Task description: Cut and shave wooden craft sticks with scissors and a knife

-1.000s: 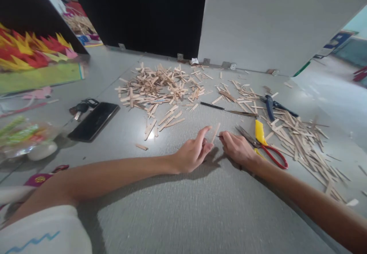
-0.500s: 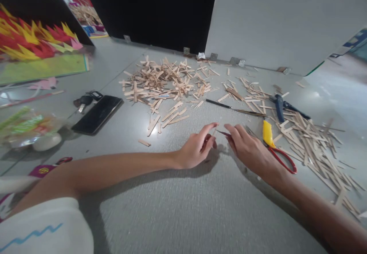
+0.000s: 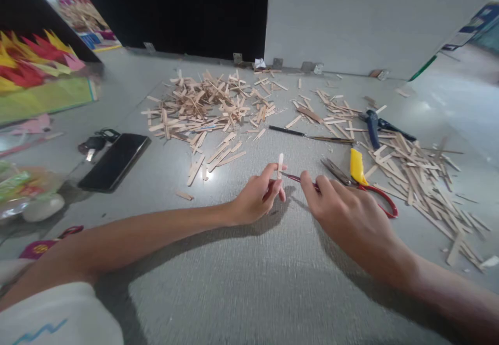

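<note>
My left hand (image 3: 255, 197) pinches a short pale wooden craft stick (image 3: 280, 162), which stands nearly upright between the fingertips. Closed around a slim pointed tool with a dark red handle (image 3: 294, 177) is my right hand (image 3: 346, 210). The tool's tip meets the stick near the left fingertips; its exact kind is unclear. Just beyond the right hand lie scissors (image 3: 338, 171) with a red handle loop, partly hidden by that hand. A yellow handle (image 3: 356, 165) lies against them.
A heap of craft sticks (image 3: 206, 98) lies at the back, with another pile (image 3: 424, 178) at right. Dark-blue-handled pliers (image 3: 373, 128) and a thin black rod (image 3: 287, 130) lie nearby. A phone (image 3: 115, 162) and keys (image 3: 92, 146) sit at left. Upright panels (image 3: 331, 17) stand behind.
The stick now stands taller and clearer above my left fingers. My right hand appears nearer and lower, with more of the red tool showing. The whole view has shifted, moving the surroundings leftward.
</note>
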Motion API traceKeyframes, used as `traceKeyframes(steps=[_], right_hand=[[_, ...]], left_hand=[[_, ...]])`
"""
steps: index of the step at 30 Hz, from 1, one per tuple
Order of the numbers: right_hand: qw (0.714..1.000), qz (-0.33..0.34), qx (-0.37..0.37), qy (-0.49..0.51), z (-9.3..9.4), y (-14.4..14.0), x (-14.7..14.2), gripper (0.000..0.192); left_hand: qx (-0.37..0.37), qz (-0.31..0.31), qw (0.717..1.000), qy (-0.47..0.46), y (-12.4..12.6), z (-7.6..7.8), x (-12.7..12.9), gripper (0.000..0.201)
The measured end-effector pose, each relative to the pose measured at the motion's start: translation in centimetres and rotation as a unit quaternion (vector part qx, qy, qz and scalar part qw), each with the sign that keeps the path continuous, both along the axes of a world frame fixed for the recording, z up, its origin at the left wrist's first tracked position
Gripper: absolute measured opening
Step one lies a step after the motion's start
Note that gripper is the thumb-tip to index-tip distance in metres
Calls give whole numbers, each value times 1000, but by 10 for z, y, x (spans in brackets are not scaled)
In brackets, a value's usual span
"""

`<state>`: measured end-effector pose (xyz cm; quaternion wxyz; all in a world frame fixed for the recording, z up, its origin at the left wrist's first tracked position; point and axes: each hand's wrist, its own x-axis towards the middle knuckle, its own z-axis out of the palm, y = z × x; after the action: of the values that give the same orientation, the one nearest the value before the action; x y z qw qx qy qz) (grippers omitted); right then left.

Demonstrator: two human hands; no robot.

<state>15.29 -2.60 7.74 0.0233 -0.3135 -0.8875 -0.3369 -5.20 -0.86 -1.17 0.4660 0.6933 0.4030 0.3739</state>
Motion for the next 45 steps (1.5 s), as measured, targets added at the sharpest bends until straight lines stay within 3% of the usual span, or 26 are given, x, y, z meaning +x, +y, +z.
traceKeyframes(steps=[6,9,12,14,21,29,36,39,43,45], right_hand=[[1000,-13,14,-3,-3,-5,-8,34],[997,-54,-55,-23,-8,7,-8,32],[981,-91,-162,-55,-10,22,-9,29],[973,-100,-195,-66,-8,23,-14,28],[975,-161,-95,-119,3,-15,-43,35],[966,-96,-204,-124,-4,23,-14,30],[976,-153,-82,-130,-1,-23,-43,30],[981,-131,-96,-102,-10,-12,-38,30],[980,-80,-168,-66,-21,21,-14,26],[980,-79,-169,-64,-22,23,-10,26]], left_hand=[[6,-5,1000,-3,-1,-6,1,34],[25,-9,1000,5,-1,-9,-1,23],[33,-19,999,15,-1,-10,-2,24],[39,-18,999,32,-1,-10,-2,27],[110,11,989,102,-2,-14,0,32],[137,-3,985,105,-3,-21,-1,40],[164,20,973,159,-6,-23,1,46],[169,32,971,163,-5,-26,0,44],[189,31,967,167,-2,-28,-1,45],[193,29,964,179,-2,-28,0,46]])
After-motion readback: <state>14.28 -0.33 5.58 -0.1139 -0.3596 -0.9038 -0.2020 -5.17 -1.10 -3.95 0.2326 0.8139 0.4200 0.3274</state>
